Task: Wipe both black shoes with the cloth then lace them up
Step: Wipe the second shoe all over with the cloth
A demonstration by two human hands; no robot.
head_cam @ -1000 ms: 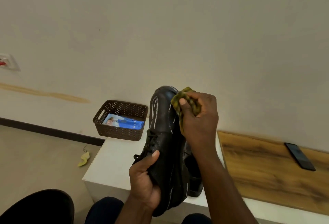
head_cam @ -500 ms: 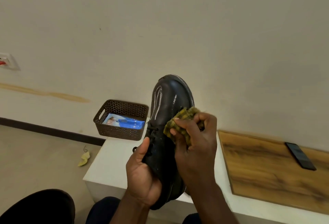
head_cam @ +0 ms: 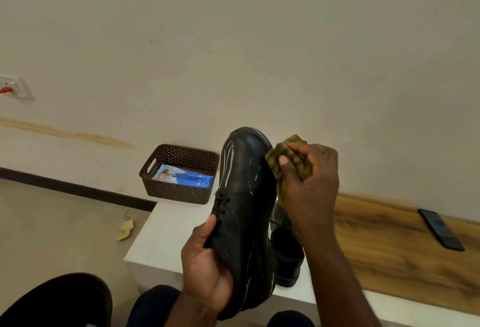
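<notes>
My left hand [head_cam: 205, 267] grips a black lace-up shoe [head_cam: 244, 197] by its heel end, holding it up with the toe pointing away from me. White streaks run along its upper. My right hand [head_cam: 309, 178] clutches a bunched yellow-green cloth [head_cam: 288, 158] and presses it against the right side of the toe. The second black shoe [head_cam: 285, 256] stands on the white bench behind the raised one, mostly hidden by it and by my right forearm.
A brown perforated basket [head_cam: 179, 191] holding a blue packet sits at the bench's [head_cam: 166, 233] far left corner. A dark phone [head_cam: 441, 229] lies on the wooden panel [head_cam: 389, 248] to the right. A yellow scrap [head_cam: 126, 229] lies on the floor.
My right hand with the cloth slid down the shoe toward the laces, then back up to the right side of the toe. The shoe tilted slightly in my left hand.
</notes>
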